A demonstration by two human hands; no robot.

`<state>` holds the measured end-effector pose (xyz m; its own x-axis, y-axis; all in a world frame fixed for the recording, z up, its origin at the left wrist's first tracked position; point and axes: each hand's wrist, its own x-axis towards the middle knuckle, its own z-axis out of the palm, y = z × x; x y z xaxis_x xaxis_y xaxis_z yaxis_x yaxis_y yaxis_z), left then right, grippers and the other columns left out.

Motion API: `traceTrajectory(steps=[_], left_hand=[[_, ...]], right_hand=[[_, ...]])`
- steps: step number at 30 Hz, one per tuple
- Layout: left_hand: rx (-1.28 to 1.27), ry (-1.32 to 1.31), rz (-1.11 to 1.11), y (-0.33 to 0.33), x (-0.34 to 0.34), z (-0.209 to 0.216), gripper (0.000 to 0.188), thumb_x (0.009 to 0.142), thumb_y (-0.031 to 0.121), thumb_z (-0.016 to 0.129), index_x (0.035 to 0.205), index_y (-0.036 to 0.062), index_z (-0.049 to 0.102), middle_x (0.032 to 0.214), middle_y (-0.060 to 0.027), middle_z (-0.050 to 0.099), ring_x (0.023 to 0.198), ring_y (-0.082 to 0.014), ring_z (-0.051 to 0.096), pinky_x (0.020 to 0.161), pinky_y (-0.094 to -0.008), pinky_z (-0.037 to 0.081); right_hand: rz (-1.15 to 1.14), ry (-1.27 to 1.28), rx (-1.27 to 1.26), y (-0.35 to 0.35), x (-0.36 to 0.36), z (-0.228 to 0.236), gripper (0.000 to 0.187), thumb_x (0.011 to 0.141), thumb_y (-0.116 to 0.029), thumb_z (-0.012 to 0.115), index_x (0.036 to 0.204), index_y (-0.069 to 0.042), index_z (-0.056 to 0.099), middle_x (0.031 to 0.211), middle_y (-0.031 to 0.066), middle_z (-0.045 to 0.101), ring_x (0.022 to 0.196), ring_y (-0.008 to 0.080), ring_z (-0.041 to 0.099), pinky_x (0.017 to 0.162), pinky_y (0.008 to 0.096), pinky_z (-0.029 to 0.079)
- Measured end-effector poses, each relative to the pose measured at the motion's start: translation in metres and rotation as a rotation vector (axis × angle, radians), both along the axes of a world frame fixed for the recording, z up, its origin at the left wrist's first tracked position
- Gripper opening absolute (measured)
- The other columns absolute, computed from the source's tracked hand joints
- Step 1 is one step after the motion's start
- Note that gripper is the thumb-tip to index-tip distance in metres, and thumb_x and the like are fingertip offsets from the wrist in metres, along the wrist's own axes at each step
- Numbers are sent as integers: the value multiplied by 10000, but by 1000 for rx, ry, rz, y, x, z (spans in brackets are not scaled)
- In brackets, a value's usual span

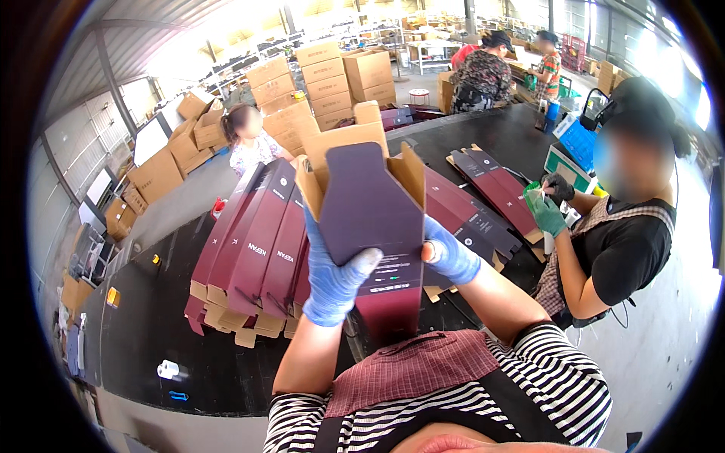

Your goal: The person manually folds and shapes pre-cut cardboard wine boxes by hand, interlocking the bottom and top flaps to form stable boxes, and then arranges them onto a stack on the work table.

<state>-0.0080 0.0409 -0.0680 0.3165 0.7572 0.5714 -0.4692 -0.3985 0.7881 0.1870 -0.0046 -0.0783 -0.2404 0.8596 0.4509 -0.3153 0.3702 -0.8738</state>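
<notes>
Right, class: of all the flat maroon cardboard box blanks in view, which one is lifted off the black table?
The maroon cardboard box blank gripped by both blue-gloved hands, brown flaps spread at its top; the others lie stacked on the table.

Landmark: I'm taking the dark maroon box blank (370,226) with raw tan flaps as my reference.
Gloves: I'm seeing a blue left hand (332,279) and a blue right hand (451,258) on it.
Stack left of it: flat blanks (257,249) are showing maroon faces and tan edges.
Table under it: the table (166,325) is looking black.
Below it: a maroon checked cloth (411,370) is overlapping a black-and-white striped shirt (551,385).
Right of it: a co-worker's gloves (545,211) are showing green.
</notes>
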Motion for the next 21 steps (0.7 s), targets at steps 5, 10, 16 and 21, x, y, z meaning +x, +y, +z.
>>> traceTrajectory(steps=[5, 10, 16, 21], left_hand=[[185, 84, 194, -10, 7, -17, 1336, 784, 393, 914, 1652, 16, -29, 1549, -204, 394, 1361, -283, 490, 1127, -413, 437], [80, 42, -143, -15, -3, 25, 1323, 791, 427, 899, 1653, 18, -18, 1544, -166, 415, 1363, -250, 481, 1143, -390, 404], [67, 419, -550, 55, -58, 40, 1008, 763, 311, 902, 1553, -7, 362, 1435, -112, 571, 1270, -220, 574, 1060, -381, 481], [63, 178, -380, 17, -51, 43, 968, 745, 213, 906, 1536, -1, 390, 1424, -125, 580, 1288, -243, 578, 1074, -403, 480]], right_hand=[[-82, -32, -12, -13, 3, 7, 1108, 714, -373, 946, 1571, 7, 356, 1474, 128, 530, 1370, 223, 473, 1153, 387, 377], [7, 36, 16, 5, 33, 1, 870, 673, -254, 920, 1419, -2, 549, 1271, 109, 671, 1195, 220, 622, 1039, 374, 492], [294, 200, -58, 50, 26, -28, 848, 576, -203, 955, 1327, 0, 617, 1183, 123, 720, 1088, 250, 697, 962, 364, 550], [341, 210, 3, 69, 26, -35, 728, 640, -258, 941, 1256, 17, 669, 1097, 106, 744, 1052, 216, 705, 952, 329, 536]])
